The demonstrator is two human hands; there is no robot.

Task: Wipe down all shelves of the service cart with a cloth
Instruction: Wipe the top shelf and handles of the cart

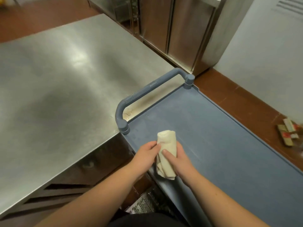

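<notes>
In the head view, the blue service cart's top shelf (pixel 221 145) carried nothing but faint smears, with bare room stretching right inside its raised rim. The rolled cream cloth (pixel 166 153) was held above the shelf's near-left corner, its long axis running away from the person. The left hand (pixel 146 157) pinched its side; the right hand's (pixel 178 158) fingers curled around it. The steel surface (pixel 57 87) abutted the handle (pixel 147 94).
</notes>
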